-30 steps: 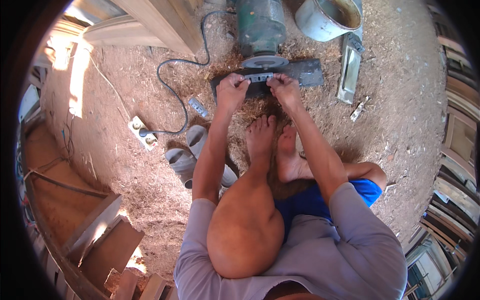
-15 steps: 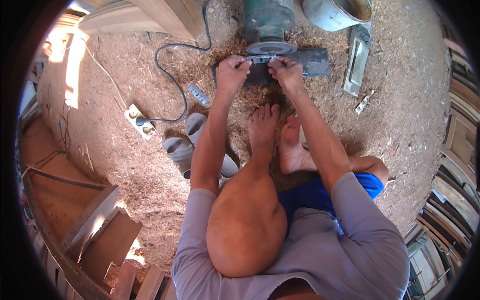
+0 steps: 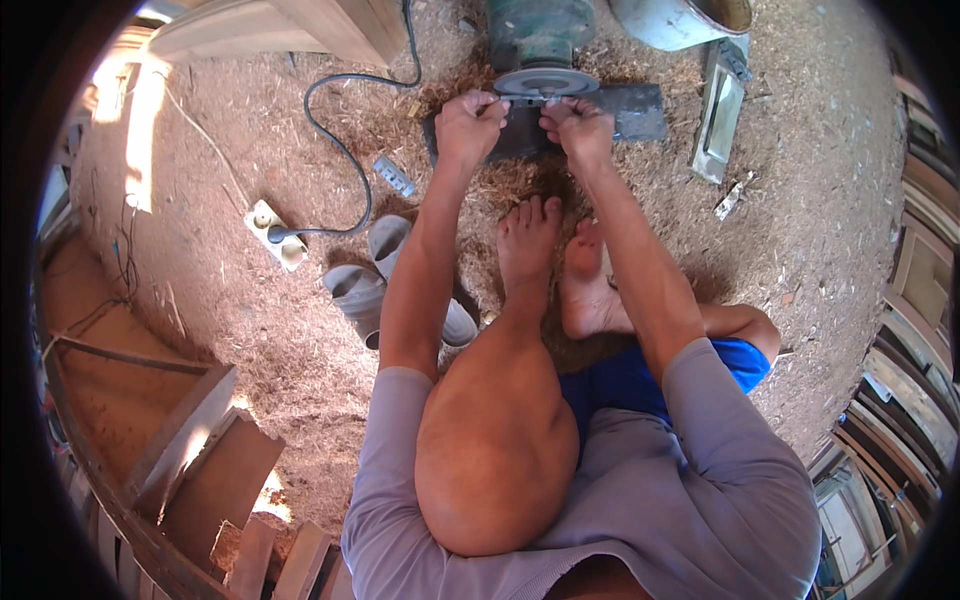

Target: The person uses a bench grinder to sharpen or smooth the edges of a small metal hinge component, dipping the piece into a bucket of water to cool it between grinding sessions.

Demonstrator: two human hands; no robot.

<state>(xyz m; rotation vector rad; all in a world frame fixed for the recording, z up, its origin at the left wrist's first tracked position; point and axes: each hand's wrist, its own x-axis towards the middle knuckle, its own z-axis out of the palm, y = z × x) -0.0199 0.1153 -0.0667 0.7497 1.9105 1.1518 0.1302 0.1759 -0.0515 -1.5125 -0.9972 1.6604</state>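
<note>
Between my two hands is a slim metal strip [image 3: 528, 99], seen almost edge-on against the grinding wheel [image 3: 546, 81]. My left hand [image 3: 470, 127] pinches its left end with thumb and fingers. At the other end, my right hand [image 3: 582, 130] grips it the same way. The wheel is a grey disc on the near end of a green motor housing [image 3: 541, 32]. Whether the strip touches the disc cannot be told. Beneath the hands lies a dark flat plate [image 3: 638, 113] on the ground.
A black cord [image 3: 345, 152] curves down to a white socket strip [image 3: 277, 236] at the left. Grey slippers [image 3: 358, 292] and a small grey block [image 3: 394, 175] lie left of my legs. To the right are a long metal piece [image 3: 716, 120] and a pale bucket [image 3: 662, 24].
Both hands have moved slightly away from me, up toward the wheel. The strip has tilted, so its slotted flat face shows far less than before.
</note>
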